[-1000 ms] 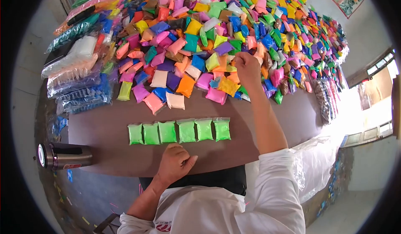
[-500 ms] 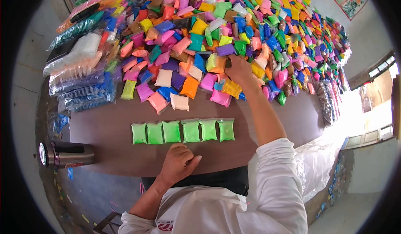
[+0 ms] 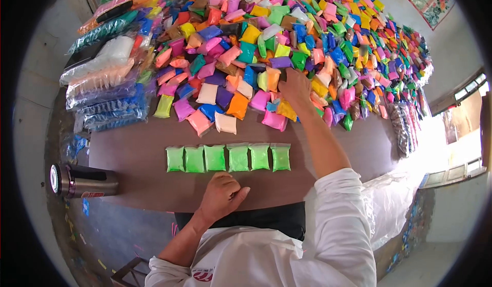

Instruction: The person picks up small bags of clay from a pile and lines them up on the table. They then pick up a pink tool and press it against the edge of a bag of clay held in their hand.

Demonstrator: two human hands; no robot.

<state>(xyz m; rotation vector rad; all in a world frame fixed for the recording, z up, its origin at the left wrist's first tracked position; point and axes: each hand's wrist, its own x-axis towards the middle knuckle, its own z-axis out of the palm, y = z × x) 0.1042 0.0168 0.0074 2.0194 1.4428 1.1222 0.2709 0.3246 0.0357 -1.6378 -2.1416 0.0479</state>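
Note:
Several light-green packets (image 3: 238, 157) lie in a row on the brown table. Just below the row, near the table's front edge, my left hand (image 3: 221, 195) rests with its fingers curled in and the thumb sticking out; nothing shows in it. My right hand (image 3: 296, 88) reaches into the near side of a large heap of coloured packets, its fingertips hidden among them. Close beside it are an orange packet (image 3: 273, 79), a purple packet (image 3: 281, 62) and a yellow packet (image 3: 287, 110). Whether the right hand grips any of these cannot be seen.
Stacked clear bags of packets (image 3: 102, 84) rise at the table's left. A steel thermos (image 3: 84, 180) lies on its side at the left edge. More bagged goods (image 3: 401, 128) stand at the right end, with clear plastic sheeting (image 3: 387, 205) below.
The view has shifted slightly, so the table appears a little higher and further right. My right hand stays at the heap, and my left hand keeps its curled pose below the green row.

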